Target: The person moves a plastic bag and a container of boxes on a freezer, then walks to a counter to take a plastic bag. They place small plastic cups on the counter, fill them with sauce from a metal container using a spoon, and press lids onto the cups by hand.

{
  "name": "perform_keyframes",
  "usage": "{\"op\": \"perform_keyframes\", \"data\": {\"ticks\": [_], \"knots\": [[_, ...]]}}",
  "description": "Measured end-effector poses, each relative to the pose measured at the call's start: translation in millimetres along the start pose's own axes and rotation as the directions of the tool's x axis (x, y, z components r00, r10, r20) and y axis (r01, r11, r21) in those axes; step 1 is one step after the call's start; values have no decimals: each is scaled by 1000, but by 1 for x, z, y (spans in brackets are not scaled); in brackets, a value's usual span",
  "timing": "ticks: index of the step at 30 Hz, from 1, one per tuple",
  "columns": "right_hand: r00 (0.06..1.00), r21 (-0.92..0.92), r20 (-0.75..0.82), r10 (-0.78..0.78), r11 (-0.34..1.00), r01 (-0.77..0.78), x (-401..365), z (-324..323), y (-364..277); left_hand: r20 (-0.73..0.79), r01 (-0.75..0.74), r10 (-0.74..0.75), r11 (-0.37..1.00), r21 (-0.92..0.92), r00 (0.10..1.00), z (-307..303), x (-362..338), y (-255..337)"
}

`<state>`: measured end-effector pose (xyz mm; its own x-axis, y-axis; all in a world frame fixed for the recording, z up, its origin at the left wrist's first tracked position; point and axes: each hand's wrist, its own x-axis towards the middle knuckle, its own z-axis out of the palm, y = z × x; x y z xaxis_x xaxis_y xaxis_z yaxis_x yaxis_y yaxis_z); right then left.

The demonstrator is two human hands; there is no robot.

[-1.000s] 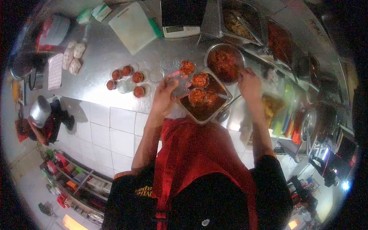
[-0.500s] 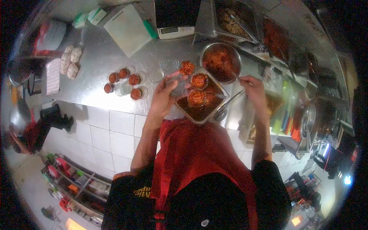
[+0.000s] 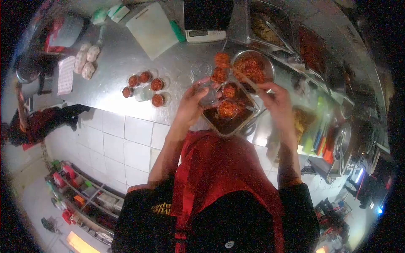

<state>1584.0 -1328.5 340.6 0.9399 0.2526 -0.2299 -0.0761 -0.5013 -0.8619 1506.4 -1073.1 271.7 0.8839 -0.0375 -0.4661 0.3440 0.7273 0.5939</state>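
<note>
My left hand (image 3: 192, 103) is closed around a clear plastic cup (image 3: 208, 97) at the left edge of a square metal tray (image 3: 222, 132). Right at its fingertips is a cup of chunky red sauce (image 3: 219, 75). Between thumb and fingers, my right hand (image 3: 273, 98) grips a spoon (image 3: 242, 76) by its handle. The spoon's heaped load of red sauce (image 3: 222, 60) is just above that cup, beside the round metal bowl (image 3: 272, 69) of sauce. Two more filled cups (image 3: 228, 109) stand in the tray.
Several filled cups (image 3: 157, 84) stand on the steel counter (image 3: 118, 55) to the left. Behind are a white cutting board (image 3: 152, 31) and a scale (image 3: 205, 36). Food trays (image 3: 270, 29) line the right. Another person (image 3: 36, 122) is at far left.
My right hand has lifted the spoon out of the bowl and brought it left with a load of sauce. My left hand still holds the clear cup; the view has shifted slightly.
</note>
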Motion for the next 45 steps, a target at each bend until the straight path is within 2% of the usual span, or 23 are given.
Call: {"op": "perform_keyframes", "data": {"ticks": [2,3,5,7,9,10,12,16,19,22,24,25,27,29,31,34,35,37,38,40,41,43,45], "knots": [[968,-57,-2,-250,967,249,4,21,-4,-8,-4,4,1000,-6,1000,-1,-1,-1],[967,-56,4,-254,966,253,5,29,-8,2,-5,5,1000,-17,1000,-5,1,-4],[876,-358,41,-480,812,461,5,41,-14,9,-9,9,1000,-30,1000,-7,1,-6],[889,-398,58,-455,806,438,-2,49,-11,22,-13,14,999,-39,1000,-6,1,-4],[825,-651,86,-559,595,472,-6,52,-5,45,-29,31,998,-49,998,-10,4,-7],[823,-651,89,-561,593,474,-5,53,-3,70,-42,46,997,-57,996,-12,5,-9],[757,-665,64,-650,538,519,-5,52,1,59,-40,43,997,-59,997,-6,2,-5],[748,-687,85,-658,505,523,-6,47,7,59,-28,30,999,-28,998,-9,1,-6],[768,-669,98,-633,529,522,-8,43,1,58,-5,7,999,-33,998,-12,3,-7],[792,-647,35,-609,590,482,-12,34,-7,50,3,0,998,-69,999,-10,2,-6],[832,-609,-112,-543,699,375,-10,22,-5,47,-3,5,999,-51,999,-10,0,-6],[832,-615,-115,-542,697,368,-9,13,-4,48,-10,11,999,-32,999,-9,0,-5],[920,-583,-161,-358,786,204,-4,-8,0,47,-11,11,1000,-18,999,-7,-1,-3],[919,-607,-170,-356,772,187,4,-19,17,41,-11,11,1000,1,999,-7,0,-4],[906,-808,-141,-398,575,127,15,-20,43,41,-15,15,1000,2,999,-9,2,-6],[953,-824,-162,-257,567,13,35,-12,75,54,-17,16,1000,18,998,-9,1,-5],[953,-823,-163,-256,568,12,36,-7,76,53,-16,14,1000,21,998,-9,0,-4],[942,-699,-147,-302,706,118,40,5,74,34,-14,12,998,55,999,-6,-1,-3],[943,-698,-146,-300,706,117,40,5,77,32,-12,10,998,55,999,-6,-1,-3],[966,-567,-94,-242,811,148,42,3,82,31,-4,4,1000,16,1000,-6,1,-3],[965,-567,-94,-244,810,149,42,0,86,31,-5,5,1000,16,999,-6,1,-2],[967,-350,-157,-201,927,135,38,-11,94,39,-11,10,1000,15,999,-6,-1,-3],[974,-327,-178,-139,942,75,33,-22,97,40,-15,14,1000,7,999,-6,-1,-2]]}}
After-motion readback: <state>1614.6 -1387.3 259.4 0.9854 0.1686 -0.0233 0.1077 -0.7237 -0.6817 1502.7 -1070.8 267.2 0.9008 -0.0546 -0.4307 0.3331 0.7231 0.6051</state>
